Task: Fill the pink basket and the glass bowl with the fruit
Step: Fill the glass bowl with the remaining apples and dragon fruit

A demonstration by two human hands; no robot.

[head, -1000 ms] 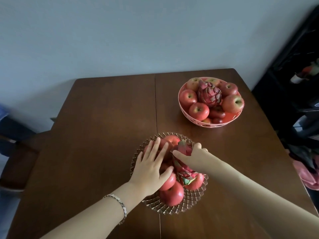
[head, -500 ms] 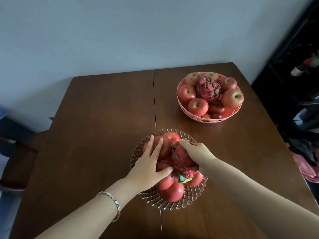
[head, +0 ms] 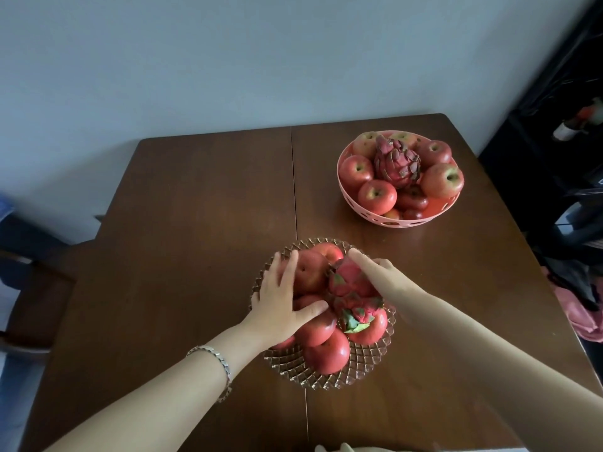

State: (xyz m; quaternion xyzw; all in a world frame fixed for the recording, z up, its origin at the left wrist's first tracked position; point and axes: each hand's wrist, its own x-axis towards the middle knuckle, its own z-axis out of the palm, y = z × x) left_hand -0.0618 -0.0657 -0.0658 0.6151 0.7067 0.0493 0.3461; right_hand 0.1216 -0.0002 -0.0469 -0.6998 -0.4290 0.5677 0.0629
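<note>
Under both hands, glass bowl (head: 329, 381) heaped with apples (head: 327, 353) plus one dragon fruit (head: 348, 279). Beyond the right hand (head: 383, 276), well apart, pink basket (head: 403, 220) also piled high, second dragon fruit (head: 396, 164) on top. Filling looks nearly done; likely only settling the top fruit is left. Left hand (head: 280, 305) flat, fingers spread straight on the apples, gripping nothing. Right hand has its thumb laid over the dragon fruit and fingers curled round its far side. Fruit lies between the hands, long axis far-to-near, green leafy end toward the wrists.
</note>
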